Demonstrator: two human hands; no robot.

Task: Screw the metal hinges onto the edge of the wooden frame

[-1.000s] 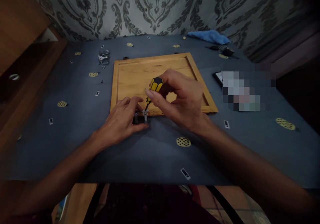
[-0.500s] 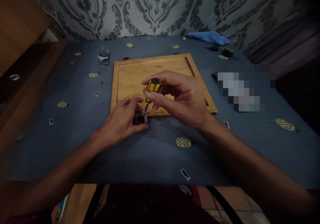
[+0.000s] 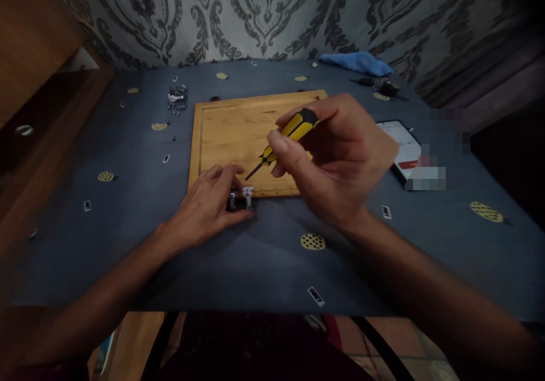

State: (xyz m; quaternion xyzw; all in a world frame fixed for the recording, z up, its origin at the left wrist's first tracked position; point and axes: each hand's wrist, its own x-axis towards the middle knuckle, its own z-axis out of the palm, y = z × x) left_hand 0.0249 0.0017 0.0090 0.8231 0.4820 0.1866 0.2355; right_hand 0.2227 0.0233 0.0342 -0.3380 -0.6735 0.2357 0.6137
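My right hand [image 3: 340, 159] is closed round a yellow-and-black screwdriver [image 3: 288, 135], held tilted in the air with its tip pointing down-left above the near edge of a wooden board [image 3: 221, 137]. My left hand [image 3: 208, 205] rests on the blue cloth and pinches a small dark metal part [image 3: 239, 199] at the board's front edge. The screwdriver tip hangs a little above and to the right of that part, not touching it.
A phone [image 3: 402, 145] lies right of the board. Small metal pieces [image 3: 176, 98] sit at the back left, a blue rag [image 3: 355, 62] and dark tools [image 3: 383, 86] at the back right. A patterned wall stands behind; a wooden shelf [image 3: 38, 86] is on the left.
My right hand has lifted the screwdriver off the small part and swung it up and to the right, now tilted. My left hand has stayed on the part.
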